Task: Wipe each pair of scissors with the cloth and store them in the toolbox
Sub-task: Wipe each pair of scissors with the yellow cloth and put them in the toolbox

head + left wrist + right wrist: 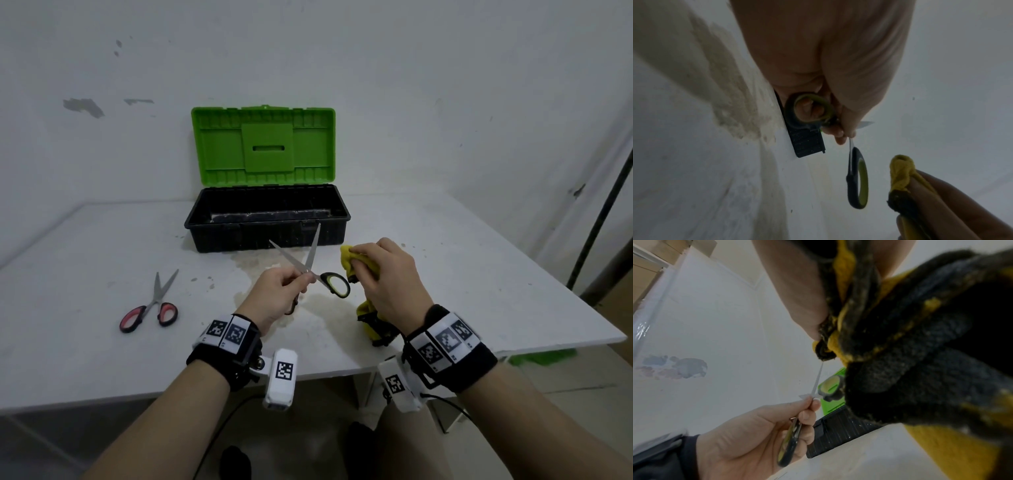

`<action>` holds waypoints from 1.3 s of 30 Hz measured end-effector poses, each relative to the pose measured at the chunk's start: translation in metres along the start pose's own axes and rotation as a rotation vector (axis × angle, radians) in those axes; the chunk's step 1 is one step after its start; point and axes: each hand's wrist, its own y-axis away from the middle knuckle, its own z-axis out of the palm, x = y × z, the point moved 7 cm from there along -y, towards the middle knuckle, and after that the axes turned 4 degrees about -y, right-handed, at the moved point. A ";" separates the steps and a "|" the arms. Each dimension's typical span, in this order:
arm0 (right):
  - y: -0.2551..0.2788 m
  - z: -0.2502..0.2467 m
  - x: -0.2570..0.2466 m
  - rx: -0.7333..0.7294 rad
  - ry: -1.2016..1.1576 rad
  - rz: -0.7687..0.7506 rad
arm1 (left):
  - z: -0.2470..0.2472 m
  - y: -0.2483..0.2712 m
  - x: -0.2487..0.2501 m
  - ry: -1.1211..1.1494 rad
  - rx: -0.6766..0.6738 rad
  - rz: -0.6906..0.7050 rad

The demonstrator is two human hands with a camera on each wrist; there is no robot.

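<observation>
From above, the left hand (274,294) pinches the green-handled scissors (310,270) at the pivot, blades spread wide and pointing at the open toolbox (267,222) just beyond. The right hand (387,277) is bunched around the yellow cloth (349,260), close to one handle loop. A red-handled pair (150,305) lies well apart on the desk (68,342), not yet stored.

The left wrist view shows fingers (838,134) curled round one loop while the other loop dangles free beside the cloth (900,172).

The right wrist view is mostly filled by dark, soiled cloth (920,353) clamped in that hand; the left hand (748,438) grips the scissors (816,386) below.

I'd worry: open blades could nick the wiping fingers, and that thin pinch might let the scissors swing or drop
</observation>
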 end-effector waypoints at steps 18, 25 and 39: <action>0.010 0.017 0.013 -0.239 -0.116 0.213 | 0.014 -0.003 -0.006 -0.063 -0.170 -0.189; 0.014 0.028 -0.005 -0.241 -0.056 -0.088 | 0.023 0.007 0.015 -0.259 -0.223 -0.028; 0.008 0.030 0.003 -0.144 0.086 -0.050 | 0.023 0.007 0.031 -0.471 -0.180 0.145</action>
